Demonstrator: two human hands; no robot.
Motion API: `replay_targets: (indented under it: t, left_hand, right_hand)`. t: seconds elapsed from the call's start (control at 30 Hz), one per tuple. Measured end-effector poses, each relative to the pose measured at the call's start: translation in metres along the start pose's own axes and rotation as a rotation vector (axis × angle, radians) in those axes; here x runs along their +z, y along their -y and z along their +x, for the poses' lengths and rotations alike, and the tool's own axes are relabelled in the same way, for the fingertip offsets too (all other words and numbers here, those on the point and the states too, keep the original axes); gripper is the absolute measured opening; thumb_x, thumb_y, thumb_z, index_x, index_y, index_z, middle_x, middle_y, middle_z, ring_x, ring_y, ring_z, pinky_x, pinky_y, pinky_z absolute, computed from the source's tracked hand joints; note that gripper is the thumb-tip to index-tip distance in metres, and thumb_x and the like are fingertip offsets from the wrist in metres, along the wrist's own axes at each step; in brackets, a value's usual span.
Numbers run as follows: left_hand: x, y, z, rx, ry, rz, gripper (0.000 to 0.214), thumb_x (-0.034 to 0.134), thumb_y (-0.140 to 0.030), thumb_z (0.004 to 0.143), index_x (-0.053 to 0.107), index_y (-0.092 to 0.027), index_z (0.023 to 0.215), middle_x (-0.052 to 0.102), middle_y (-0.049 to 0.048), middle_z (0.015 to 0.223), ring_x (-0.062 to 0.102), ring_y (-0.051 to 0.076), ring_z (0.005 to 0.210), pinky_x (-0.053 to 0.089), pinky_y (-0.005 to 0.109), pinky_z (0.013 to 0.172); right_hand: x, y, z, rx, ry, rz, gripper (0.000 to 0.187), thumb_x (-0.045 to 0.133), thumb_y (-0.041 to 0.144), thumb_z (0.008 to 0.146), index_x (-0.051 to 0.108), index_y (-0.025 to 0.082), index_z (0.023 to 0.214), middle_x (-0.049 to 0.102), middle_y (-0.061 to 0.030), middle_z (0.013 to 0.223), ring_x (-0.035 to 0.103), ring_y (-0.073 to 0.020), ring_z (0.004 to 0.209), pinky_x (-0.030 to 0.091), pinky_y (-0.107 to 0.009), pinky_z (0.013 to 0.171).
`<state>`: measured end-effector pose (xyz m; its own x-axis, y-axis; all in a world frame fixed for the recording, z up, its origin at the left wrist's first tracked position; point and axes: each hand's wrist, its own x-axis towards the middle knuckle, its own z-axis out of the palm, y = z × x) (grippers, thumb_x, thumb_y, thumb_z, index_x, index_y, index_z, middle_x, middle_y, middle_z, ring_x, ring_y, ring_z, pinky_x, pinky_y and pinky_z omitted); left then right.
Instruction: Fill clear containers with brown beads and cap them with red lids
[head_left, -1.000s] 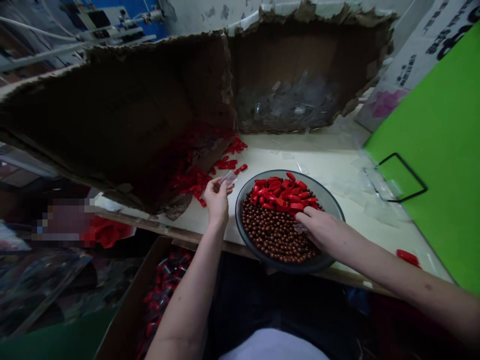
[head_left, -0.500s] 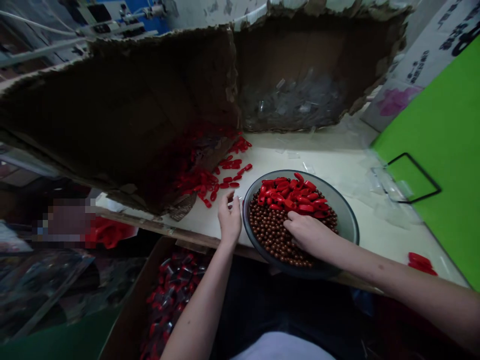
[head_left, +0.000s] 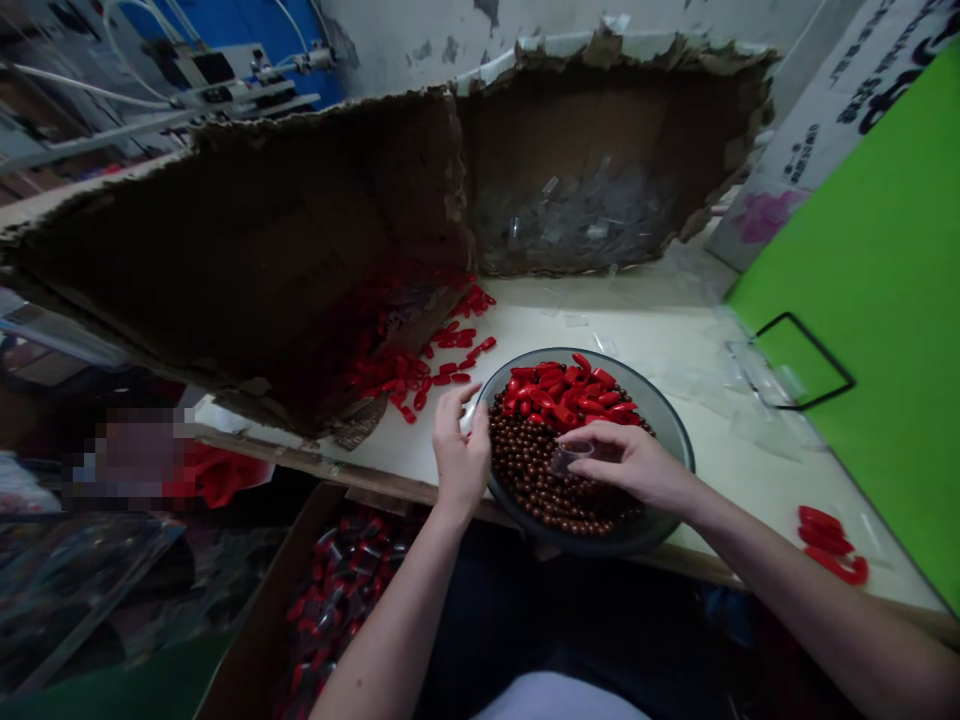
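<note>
A round grey bowl sits on the pale table top, holding brown beads and a heap of red capsule-shaped pieces. Above the beads, my right hand pinches a small clear plastic cup between thumb and fingers. My left hand is curled beside the bowl's left rim, with a pale glint at its fingertips, too small to identify. Loose red pieces lie on the table to the left of the bowl.
A torn cardboard box lies open behind the bowl, with clear plastic pieces inside. An open carton of red items stands below the table edge. A green board rises at right, with red pieces on the table before it.
My right hand has lifted from the beads and now shows the clear cup in its fingers. My left hand has moved closer to the bowl's rim.
</note>
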<state>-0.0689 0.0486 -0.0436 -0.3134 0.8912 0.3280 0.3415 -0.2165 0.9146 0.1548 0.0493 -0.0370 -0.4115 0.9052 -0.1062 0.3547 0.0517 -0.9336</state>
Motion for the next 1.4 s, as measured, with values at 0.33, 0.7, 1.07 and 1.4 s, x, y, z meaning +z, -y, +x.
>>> replay_targets:
  t: [0.33, 0.7, 1.07, 1.4]
  left_hand:
    - [0.035, -0.037, -0.032, -0.427, 0.641, -0.631, 0.04, 0.068, -0.018, 0.074, 0.061, -0.019, 0.113, 0.068, 0.0079, 0.107, 0.064, 0.021, 0.099, 0.051, 0.03, 0.083]
    - [0.03, -0.05, -0.039, -0.515, 0.613, -0.781, 0.046, 0.073, -0.02, 0.07, 0.061, -0.016, 0.115, 0.071, 0.01, 0.104, 0.07, 0.019, 0.083, 0.053, 0.028, 0.075]
    - [0.026, -0.056, -0.04, -0.565, 0.608, -0.89, 0.051, 0.076, -0.019, 0.066, 0.062, -0.016, 0.115, 0.071, 0.0107, 0.102, 0.07, 0.022, 0.085, 0.053, 0.029, 0.074]
    - [0.02, -0.038, -0.038, -0.507, 0.522, -0.745, 0.042, 0.073, -0.02, 0.069, 0.063, -0.017, 0.11, 0.07, 0.0092, 0.107, 0.067, 0.021, 0.093, 0.053, 0.03, 0.08]
  right_hand:
    - [-0.021, 0.032, -0.004, -0.017, -0.06, 0.162, 0.035, 0.063, 0.04, 0.081, 0.065, 0.017, 0.107, 0.071, -0.0047, 0.085, 0.064, -0.0129, 0.067, 0.053, -0.028, 0.065]
    - [-0.031, -0.025, -0.016, -0.103, -0.132, -0.757, 0.023, 0.05, 0.023, 0.087, 0.069, 0.018, 0.1, 0.071, -0.009, 0.099, 0.065, -0.0223, 0.092, 0.049, -0.037, 0.085]
    - [-0.017, -0.018, 0.011, -0.039, -0.022, -0.998, 0.023, 0.055, 0.023, 0.086, 0.06, 0.018, 0.107, 0.066, -0.009, 0.1, 0.063, -0.0205, 0.09, 0.045, -0.027, 0.076]
    - [0.006, -0.009, -0.01, -0.093, 0.105, -0.899, 0.022, 0.057, 0.025, 0.084, 0.061, 0.021, 0.106, 0.067, -0.0078, 0.1, 0.065, -0.0205, 0.086, 0.047, -0.029, 0.075]
